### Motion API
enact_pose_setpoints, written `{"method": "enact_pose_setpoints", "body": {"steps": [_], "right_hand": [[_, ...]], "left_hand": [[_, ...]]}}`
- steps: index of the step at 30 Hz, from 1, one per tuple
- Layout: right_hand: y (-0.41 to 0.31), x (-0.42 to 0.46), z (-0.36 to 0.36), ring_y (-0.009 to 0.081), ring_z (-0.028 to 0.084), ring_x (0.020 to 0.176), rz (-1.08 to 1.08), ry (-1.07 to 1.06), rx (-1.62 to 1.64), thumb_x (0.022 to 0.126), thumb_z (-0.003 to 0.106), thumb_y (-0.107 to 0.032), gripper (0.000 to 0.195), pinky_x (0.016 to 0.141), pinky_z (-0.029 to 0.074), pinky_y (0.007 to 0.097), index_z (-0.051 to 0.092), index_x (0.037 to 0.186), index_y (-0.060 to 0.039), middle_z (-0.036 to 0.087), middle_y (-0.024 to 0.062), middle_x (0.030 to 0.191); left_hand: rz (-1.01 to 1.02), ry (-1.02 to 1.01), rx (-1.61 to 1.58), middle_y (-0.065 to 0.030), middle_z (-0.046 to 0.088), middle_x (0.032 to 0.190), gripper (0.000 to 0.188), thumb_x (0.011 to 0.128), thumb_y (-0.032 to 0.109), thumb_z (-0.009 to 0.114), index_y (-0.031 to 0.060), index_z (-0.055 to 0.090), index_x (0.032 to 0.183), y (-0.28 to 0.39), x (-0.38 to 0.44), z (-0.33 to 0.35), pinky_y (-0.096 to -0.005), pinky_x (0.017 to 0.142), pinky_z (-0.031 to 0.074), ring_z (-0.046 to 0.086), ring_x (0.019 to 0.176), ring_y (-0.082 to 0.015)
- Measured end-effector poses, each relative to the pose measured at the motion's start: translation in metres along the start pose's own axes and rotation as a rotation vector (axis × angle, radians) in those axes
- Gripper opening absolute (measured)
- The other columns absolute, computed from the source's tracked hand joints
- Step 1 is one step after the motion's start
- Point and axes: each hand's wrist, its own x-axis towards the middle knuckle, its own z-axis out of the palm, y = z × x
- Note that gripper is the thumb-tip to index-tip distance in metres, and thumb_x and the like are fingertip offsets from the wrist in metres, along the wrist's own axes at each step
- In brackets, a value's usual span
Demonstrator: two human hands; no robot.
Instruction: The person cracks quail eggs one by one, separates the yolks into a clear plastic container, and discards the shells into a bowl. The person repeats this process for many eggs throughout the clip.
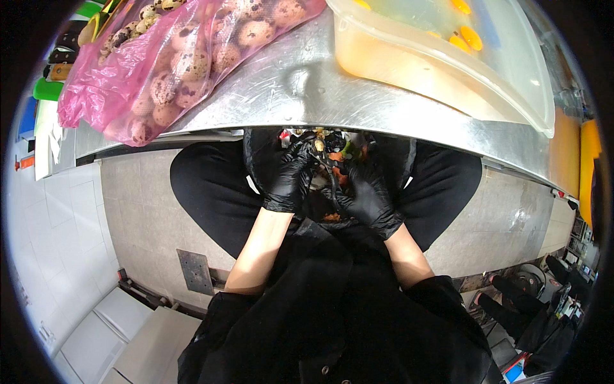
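Note:
Both hands wear black gloves and are over a bin lined with a black bag (256,151), between my knees. My left hand (290,177) holds a small speckled quail egg (319,145) at its fingertips. My right hand (369,194) is closed around a slim dark tool (332,185), which reaches up towards the egg; blur and the dark bag hide what kind it is. Mixed scraps (338,163) in orange, green and white lie in the bin below the hands.
On the steel table (268,91) ahead, a pink plastic bag (168,81) holds several quail eggs. A translucent plastic tub (412,72) at right contains liquid with egg yolks (470,38). Knives with green handles (48,90) are at far left. A person (518,307) in dark clothes is behind at right.

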Motion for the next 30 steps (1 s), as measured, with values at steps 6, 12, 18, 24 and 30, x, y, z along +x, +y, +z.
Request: {"method": "enact_pose_setpoints", "body": {"steps": [6,12,18,24,30], "right_hand": [[-0.004,0.000,-0.003,0.0357,0.047,0.107,0.033,-0.035,0.179,0.078,0.057,-0.028,0.048,0.094,0.034,0.0400,0.048,0.119,-0.0042,0.050,0.0217,0.115],[0.005,-0.004,0.002,0.0358,0.049,0.106,0.037,-0.028,0.198,0.080,0.054,-0.025,0.042,0.091,0.036,0.0412,0.051,0.116,-0.0039,0.052,0.0224,0.113],[0.024,-0.010,0.022,0.0158,0.057,0.071,0.121,-0.015,0.498,0.077,0.062,-0.004,0.017,0.065,0.045,0.0272,0.060,0.093,0.0033,0.061,0.0104,0.079],[0.017,-0.010,0.009,0.0079,0.055,0.072,0.292,-0.089,0.853,0.079,0.064,-0.009,0.018,0.065,0.045,0.0231,0.063,0.094,0.0016,0.063,0.0019,0.082],[0.019,-0.008,0.010,0.0078,0.055,0.071,0.507,0.040,1.079,0.081,0.062,-0.009,0.016,0.064,0.046,0.0207,0.062,0.092,0.0021,0.063,0.0028,0.081]], "left_hand": [[0.112,0.010,0.032,-0.0087,0.060,0.099,0.022,0.084,0.003,0.054,-0.0021,0.056,0.105,0.000,0.000,-0.001,-0.0239,0.076,0.048,0.058,0.087,-0.0144],[0.189,-0.001,0.186,-0.0072,0.057,0.108,0.036,0.080,0.010,0.060,0.0002,0.051,0.114,-0.003,0.000,-0.011,-0.0260,0.086,0.044,0.055,0.097,-0.0154],[0.183,-0.059,0.021,-0.0089,0.056,0.109,0.034,0.081,0.009,0.058,-0.0012,0.051,0.113,-0.007,0.003,-0.015,-0.0272,0.088,0.044,0.054,0.101,-0.0173],[0.193,-0.135,-0.042,-0.0113,0.056,0.109,0.032,0.084,0.009,0.056,-0.0017,0.051,0.113,0.001,-0.003,-0.001,-0.0299,0.091,0.045,0.054,0.102,-0.0211],[0.221,-0.220,-0.165,-0.0144,0.053,0.115,0.025,0.083,0.004,0.055,-0.0001,0.055,0.108,0.011,-0.019,0.009,-0.0362,0.095,0.042,0.050,0.109,-0.0232]]}}
